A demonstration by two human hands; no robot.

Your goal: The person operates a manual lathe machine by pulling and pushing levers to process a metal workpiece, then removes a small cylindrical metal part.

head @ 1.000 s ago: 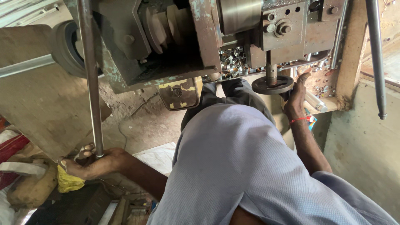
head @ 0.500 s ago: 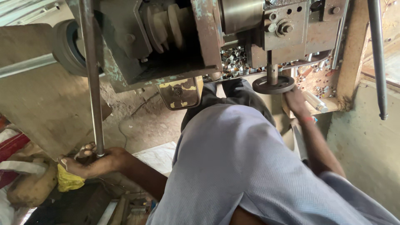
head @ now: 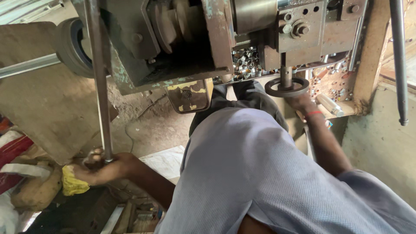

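The long steel rod (head: 100, 82) runs down from the machine (head: 182, 43) to the left hand (head: 104, 167), whose fingers (head: 93, 157) are clenched round its lower end. The right hand (head: 301, 103) sits just under the small handwheel (head: 287, 86), touching its rim; whether those fingers are closed on it I cannot tell. How far the work has come does not show. Above that hand, small metal pieces (head: 245, 63) lie heaped on the tabletop, with a silver cylinder (head: 329, 105) just to its right. A yellow rag (head: 73, 182) lies beside the left fingers; the person's shirt (head: 260, 173) hides the ground below.
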